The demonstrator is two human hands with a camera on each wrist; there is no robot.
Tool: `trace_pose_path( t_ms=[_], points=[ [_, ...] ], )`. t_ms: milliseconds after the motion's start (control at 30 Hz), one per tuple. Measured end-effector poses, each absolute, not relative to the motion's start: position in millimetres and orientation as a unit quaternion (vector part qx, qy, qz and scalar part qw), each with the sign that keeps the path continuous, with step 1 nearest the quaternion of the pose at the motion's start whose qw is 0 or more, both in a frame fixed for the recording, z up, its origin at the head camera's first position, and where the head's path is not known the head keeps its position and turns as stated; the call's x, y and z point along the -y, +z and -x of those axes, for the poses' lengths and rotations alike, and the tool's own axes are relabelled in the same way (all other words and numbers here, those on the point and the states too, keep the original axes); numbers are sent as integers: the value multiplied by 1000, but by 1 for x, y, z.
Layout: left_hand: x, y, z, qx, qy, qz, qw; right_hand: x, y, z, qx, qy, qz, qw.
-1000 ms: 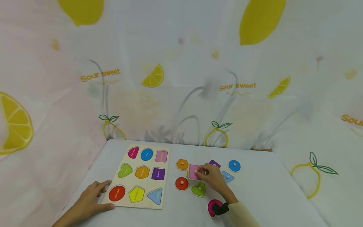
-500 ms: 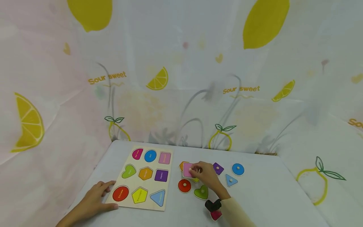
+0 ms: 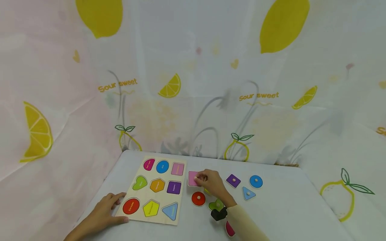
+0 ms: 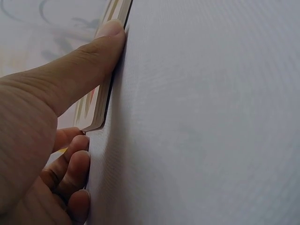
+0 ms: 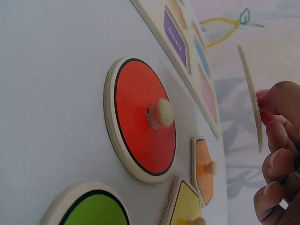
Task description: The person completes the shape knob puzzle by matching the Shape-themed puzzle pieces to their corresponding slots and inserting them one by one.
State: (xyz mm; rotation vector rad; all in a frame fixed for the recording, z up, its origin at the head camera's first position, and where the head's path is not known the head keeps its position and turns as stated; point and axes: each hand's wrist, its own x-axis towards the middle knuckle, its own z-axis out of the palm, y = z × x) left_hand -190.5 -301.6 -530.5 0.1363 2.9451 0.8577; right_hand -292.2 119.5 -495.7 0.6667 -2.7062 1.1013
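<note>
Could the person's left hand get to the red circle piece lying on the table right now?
Probably not easily. The left hand rests at the near left corner of the puzzle board, and the red circle piece lies past the board's right edge. Nothing blocks it; the hand must cross the board.

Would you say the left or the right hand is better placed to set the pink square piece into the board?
The right hand, probably: it pinches the pink square piece just beside the board. The left hand rests on the board's near corner.
</note>
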Motion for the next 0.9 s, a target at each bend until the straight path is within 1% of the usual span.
trace_pose_path(
  t_ms=[300,533,900],
  points=[
    [301,-530,194,-956,286,-25,55,-104,-496,303,902,364,-223,68],
    [301,-528,193,-954,294,-27,44,-92,-498,316,901,368,-217,72],
    [302,-534,196,-956,289,-21,52,-62,-502,331,911,354,-196,76]
  ],
)
